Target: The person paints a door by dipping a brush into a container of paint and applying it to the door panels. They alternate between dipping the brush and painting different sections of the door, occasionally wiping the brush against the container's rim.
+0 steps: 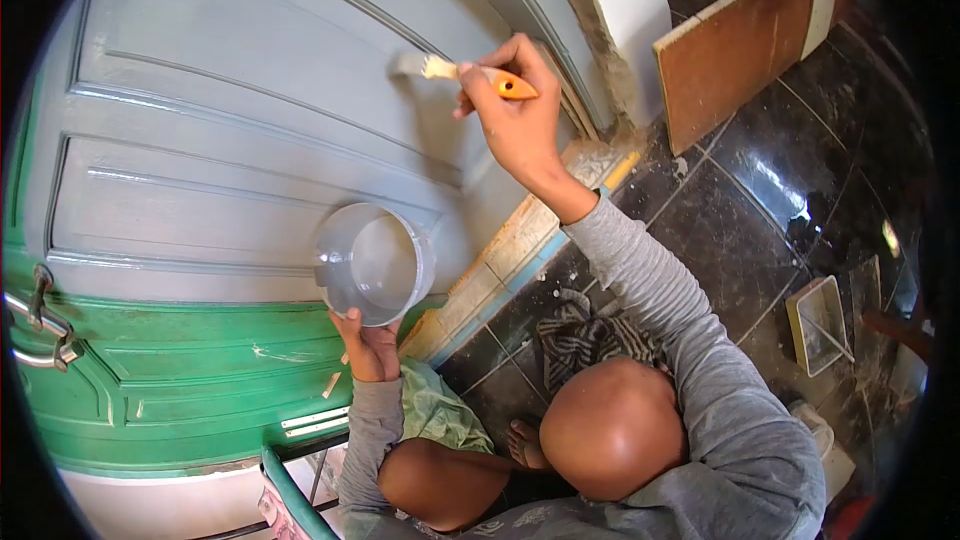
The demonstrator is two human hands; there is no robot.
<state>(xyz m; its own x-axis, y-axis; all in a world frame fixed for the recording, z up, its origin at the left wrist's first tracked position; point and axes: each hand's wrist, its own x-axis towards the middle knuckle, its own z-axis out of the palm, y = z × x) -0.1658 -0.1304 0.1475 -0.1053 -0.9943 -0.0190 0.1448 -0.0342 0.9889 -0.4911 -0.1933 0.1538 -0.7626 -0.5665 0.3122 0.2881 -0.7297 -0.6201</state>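
My right hand (518, 110) grips a paintbrush (470, 73) with an orange handle, its pale bristles pressed against the grey-painted panel of a door (220, 100). My left hand (368, 348) holds up a small round pot (373, 262) of grey paint by its base, close to the door's lower panel. The upper part of the door is wet grey; the lower part (180, 390) is still green. I am squatting, with my bare knees below the hands.
A metal door handle (40, 325) sticks out at the left on the green part. A brown board (745, 40) leans against the white wall. Dark glossy floor tiles lie to the right, with a striped cloth (585, 340) and a small tray (820, 325).
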